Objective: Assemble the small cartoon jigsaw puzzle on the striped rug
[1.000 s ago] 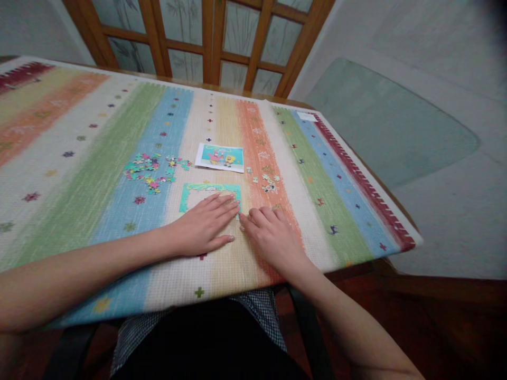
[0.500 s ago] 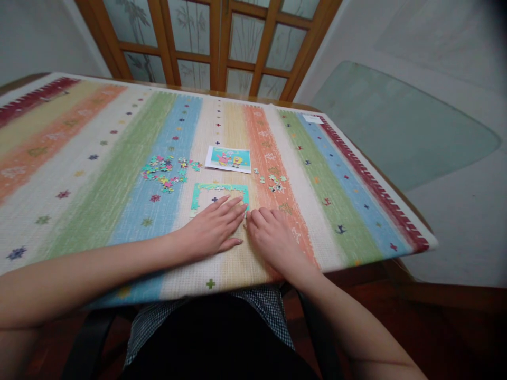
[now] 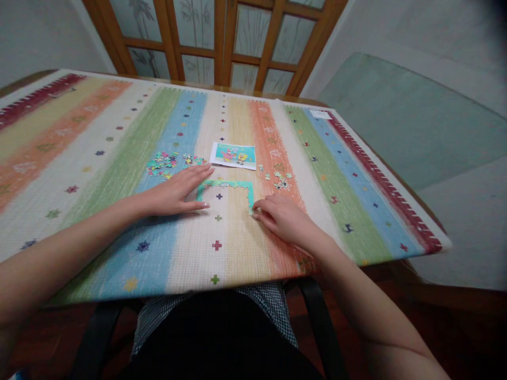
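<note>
A turquoise jigsaw border [image 3: 233, 184] lies on the striped tablecloth [image 3: 198, 253], with a top edge and two sides visible. My left hand [image 3: 176, 191] stretches over its left side, thumb and fingers apart, covering part of that side. At the lower end of the right side, my right hand [image 3: 282, 215] is closed in a pinch on a small pale puzzle piece, mostly hidden by the fingertips. Just beyond the border lies a picture card [image 3: 234, 155] with a pink and a yellow cartoon figure.
A heap of loose puzzle pieces [image 3: 161, 164] sits left of the card, partly behind my left hand. Several more pieces [image 3: 282, 182] lie to the right. A white label [image 3: 320, 114] is at the far right. The table's near edge runs just above my lap.
My left hand has moved left and away from me, off the middle of the border onto its left side, uncovering the inside. My right hand stays by the border's right side, now pinching.
</note>
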`<state>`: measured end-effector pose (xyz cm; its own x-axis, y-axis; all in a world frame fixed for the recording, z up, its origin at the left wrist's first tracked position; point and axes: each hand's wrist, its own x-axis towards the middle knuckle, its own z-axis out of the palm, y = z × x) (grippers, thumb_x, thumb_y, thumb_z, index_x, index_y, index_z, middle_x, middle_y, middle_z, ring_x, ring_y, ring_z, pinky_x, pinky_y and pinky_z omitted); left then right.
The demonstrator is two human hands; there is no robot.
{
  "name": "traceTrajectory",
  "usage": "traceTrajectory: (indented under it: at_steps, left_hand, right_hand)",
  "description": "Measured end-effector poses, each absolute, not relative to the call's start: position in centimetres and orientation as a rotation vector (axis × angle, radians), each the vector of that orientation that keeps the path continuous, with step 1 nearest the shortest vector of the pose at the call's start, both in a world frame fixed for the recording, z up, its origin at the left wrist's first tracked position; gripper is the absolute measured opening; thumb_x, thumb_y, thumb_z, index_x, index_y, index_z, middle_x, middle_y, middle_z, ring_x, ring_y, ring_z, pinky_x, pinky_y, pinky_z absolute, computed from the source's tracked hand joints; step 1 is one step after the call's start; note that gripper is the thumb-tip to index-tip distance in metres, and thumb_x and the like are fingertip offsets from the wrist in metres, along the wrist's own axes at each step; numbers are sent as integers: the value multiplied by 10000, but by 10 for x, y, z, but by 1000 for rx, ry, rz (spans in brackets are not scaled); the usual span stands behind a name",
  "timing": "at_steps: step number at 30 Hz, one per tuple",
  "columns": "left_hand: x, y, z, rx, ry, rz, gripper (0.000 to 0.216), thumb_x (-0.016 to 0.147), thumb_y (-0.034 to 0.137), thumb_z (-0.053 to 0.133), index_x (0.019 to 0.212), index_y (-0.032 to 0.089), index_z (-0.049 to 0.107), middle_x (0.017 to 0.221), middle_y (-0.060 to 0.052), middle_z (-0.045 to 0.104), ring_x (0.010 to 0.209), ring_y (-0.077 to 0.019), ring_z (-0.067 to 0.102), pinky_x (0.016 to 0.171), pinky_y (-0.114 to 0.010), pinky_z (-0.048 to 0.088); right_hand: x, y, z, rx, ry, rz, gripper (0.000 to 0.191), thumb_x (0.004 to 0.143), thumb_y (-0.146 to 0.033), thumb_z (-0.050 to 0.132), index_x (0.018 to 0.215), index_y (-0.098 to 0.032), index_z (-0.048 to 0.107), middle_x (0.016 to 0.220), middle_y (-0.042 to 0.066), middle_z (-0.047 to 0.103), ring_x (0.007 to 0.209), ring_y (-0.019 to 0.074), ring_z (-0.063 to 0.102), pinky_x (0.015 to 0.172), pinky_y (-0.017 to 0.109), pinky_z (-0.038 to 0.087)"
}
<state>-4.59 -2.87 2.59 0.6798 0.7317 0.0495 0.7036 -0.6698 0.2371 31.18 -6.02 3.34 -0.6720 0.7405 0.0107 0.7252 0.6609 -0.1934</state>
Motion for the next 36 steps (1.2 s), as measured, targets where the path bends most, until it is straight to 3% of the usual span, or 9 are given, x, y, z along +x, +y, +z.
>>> traceTrajectory:
  at_steps: [3,7,10,13,18,25,36]
  left_hand:
    - [-52,-17,10,2621,1102,231,1147,909,882,551,1725,182,151,1791,-207,211,1657,-375,253,1362,-549,248]
    - [-53,-19,4,2651,1066,245,1151,883,895,582,1720,206,195,1769,-199,282,1642,-376,289,1360,-542,242]
    - [-53,-23,6,2700,1097,251,1099,925,860,559,1719,188,204,1763,-197,300,1646,-365,280,1365,-522,222]
    - [-52,-27,9,2736,1142,219,1068,954,831,542,1718,166,204,1761,-200,306,1646,-359,282,1368,-506,206]
    - [-48,-32,10,2733,1229,174,1001,991,788,521,1706,148,239,1749,-212,328,1646,-357,283,1364,-507,199]
    - [-45,-34,13,2706,1265,169,975,985,773,544,1702,172,270,1737,-202,361,1644,-356,294,1366,-521,185]
    - [-36,-43,15,2681,1346,119,957,1016,751,499,1688,105,281,1734,-215,360,1653,-354,266,1375,-536,137]
  right_hand:
    - [309,-48,40,-1248,-2754,425,170,1039,-313,700,1149,-183,689,1026,100,734,973,266,668,857,386,509]
    - [309,-32,44,-1243,-2726,339,396,1022,-427,729,1319,-176,656,1256,159,699,1135,311,655,993,450,534]
    - [310,-25,39,-1198,-2751,128,581,1030,-543,688,1483,-192,596,1500,177,604,1393,372,529,1179,548,437]
    - [309,-24,29,-1178,-2783,61,719,1024,-645,643,1586,-214,521,1662,147,488,1564,378,367,1270,585,343]
    - [311,-27,18,-1169,-2804,98,783,1019,-692,621,1621,-207,495,1688,137,466,1617,354,317,1319,594,269]
    - [314,-23,16,-1141,-2779,172,764,1019,-670,644,1623,-224,504,1687,130,469,1609,349,342,1310,618,267]
    - [317,-20,14,-1123,-2794,191,787,1015,-653,665,1626,-191,486,1700,147,443,1620,350,321,1312,633,251]
